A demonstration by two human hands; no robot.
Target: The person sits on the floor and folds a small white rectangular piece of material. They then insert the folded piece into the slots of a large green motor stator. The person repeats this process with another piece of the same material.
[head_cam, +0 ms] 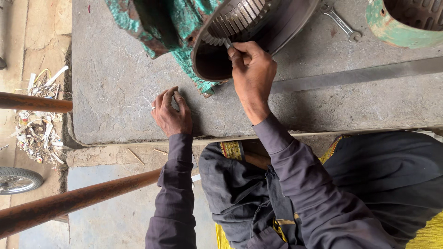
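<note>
Right hand (253, 74): raised to the open mouth of the motor housing (184, 27), fingers pinched shut on a small pale strip (228, 43) at the edge of the slotted core (240, 18). Thumb and forefinger meet on the strip; the remaining fingers curl in behind. Dark grey sleeve to the wrist.

Left hand (170, 113): lies palm down on the stone slab (115, 78), fingers loosely spread and slightly bent, holding nothing. A ring shows on one finger. It rests just left of and nearer than the housing, apart from it.

Motor housing: cast body in flaking green paint with rust patches, lying on its side at the far middle of the slab, round opening turned toward the person. Inside the rim, a ring of evenly spaced metal slots; the pale strip sits at the near left part of that ring.

Spanner (340, 21): double-ended, bare metal, flat on the slab, far right of the housing.

Green end cover (406, 23): round, ribbed inside, at the far right corner, partly out of view.

Flat metal bar (360, 76): long, grey, lying across the slab to the right of the right hand.

Two brown poles (69, 200): near left, crossing at an angle.

Scrap pile (39, 120): wire and paper offcuts on the ground, left of the slab.

Wheel tyre (16, 180): left edge, partly seen.
</note>
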